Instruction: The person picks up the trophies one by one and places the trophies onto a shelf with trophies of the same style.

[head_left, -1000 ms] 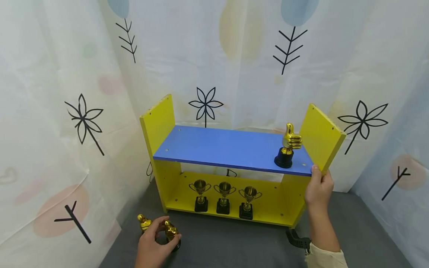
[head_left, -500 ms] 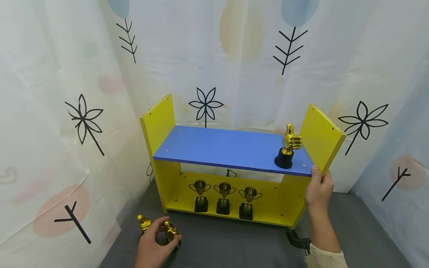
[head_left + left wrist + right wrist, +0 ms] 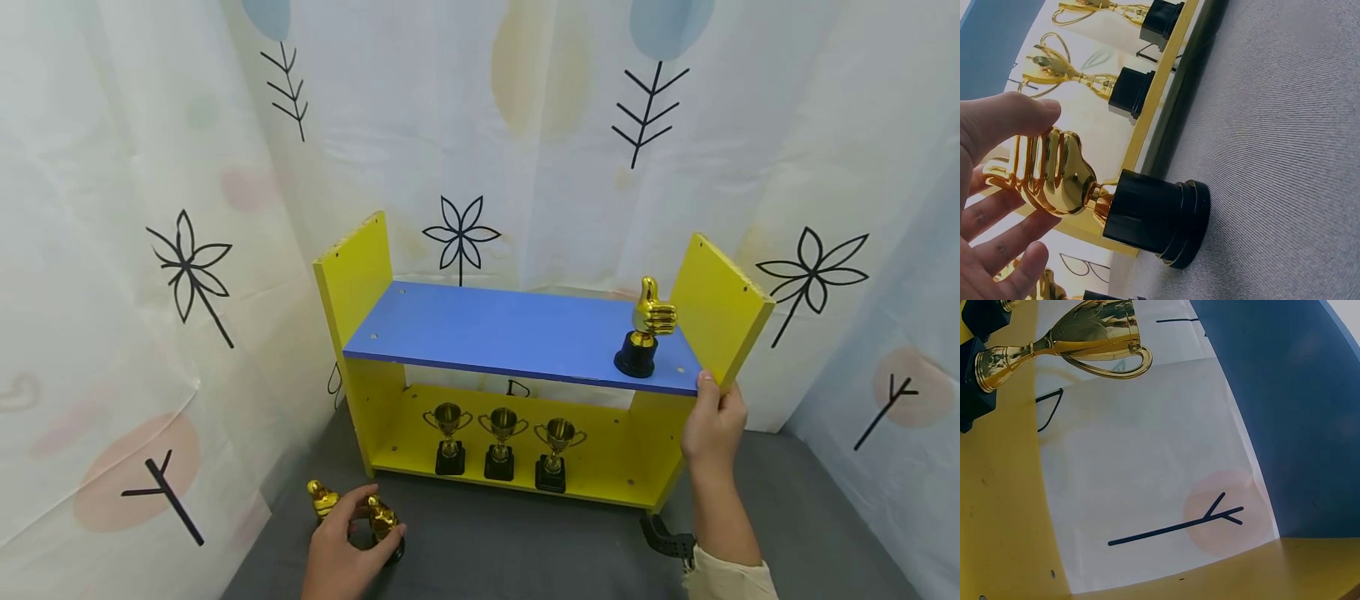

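My left hand [image 3: 341, 546] pinches a gold thumbs-up trophy [image 3: 382, 518] between thumb and fingers, low at the front left. In the left wrist view, the trophy's round black base [image 3: 1160, 215] stands on the grey cloth. Beside that hand is a second gold trophy [image 3: 322, 498], partly hidden behind it. My right hand [image 3: 714, 425] grips the front edge of the yellow and blue shelf [image 3: 723, 308] at its right side panel, just below the blue board. The right wrist view looks into the lower compartment; no hand shows there.
Another thumbs-up trophy [image 3: 643, 325] stands at the right end of the blue board [image 3: 487, 329]. Three gold cup trophies with black bases, one of them the right cup [image 3: 555, 454], line the yellow lower board [image 3: 600, 467]. A black strap [image 3: 666, 540] lies near the right forearm. Patterned curtains surround the grey surface.
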Demonstrator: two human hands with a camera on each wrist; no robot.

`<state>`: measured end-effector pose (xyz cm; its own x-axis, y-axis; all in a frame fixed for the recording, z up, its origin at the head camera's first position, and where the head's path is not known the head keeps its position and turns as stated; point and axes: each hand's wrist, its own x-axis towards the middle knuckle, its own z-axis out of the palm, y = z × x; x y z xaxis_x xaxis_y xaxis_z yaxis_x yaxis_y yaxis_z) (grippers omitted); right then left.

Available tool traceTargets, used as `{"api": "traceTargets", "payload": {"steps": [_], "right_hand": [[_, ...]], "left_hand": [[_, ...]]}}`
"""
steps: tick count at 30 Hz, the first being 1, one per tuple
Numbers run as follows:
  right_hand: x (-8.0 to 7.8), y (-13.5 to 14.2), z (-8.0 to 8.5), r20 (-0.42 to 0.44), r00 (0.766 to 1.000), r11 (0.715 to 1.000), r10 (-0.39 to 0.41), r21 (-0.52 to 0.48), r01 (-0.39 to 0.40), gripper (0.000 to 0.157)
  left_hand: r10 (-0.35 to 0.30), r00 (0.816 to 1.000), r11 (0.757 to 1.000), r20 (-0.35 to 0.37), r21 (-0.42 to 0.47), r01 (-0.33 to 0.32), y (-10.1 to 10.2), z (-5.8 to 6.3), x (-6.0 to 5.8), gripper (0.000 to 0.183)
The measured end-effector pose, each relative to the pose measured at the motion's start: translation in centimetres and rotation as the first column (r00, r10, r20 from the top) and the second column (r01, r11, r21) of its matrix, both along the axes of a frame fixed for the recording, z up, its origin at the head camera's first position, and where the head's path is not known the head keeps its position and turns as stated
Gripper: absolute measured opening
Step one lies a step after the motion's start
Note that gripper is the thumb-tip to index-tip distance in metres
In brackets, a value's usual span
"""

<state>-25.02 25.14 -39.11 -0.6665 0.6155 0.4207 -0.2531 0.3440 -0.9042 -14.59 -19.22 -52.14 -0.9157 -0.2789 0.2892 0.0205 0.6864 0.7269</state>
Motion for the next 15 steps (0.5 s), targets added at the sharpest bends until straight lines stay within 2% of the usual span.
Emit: {"api": "traceTargets", "payload": {"steps": [15], "right_hand": [[0.0, 0.1, 0.0, 0.023, 1.0, 1.0, 0.009, 0.007, -0.009, 0.03]], "left_hand": [[0.006, 1.0, 1.0, -0.03, 0.011, -0.006, 0.6, 1.2, 0.0, 0.065]]}}
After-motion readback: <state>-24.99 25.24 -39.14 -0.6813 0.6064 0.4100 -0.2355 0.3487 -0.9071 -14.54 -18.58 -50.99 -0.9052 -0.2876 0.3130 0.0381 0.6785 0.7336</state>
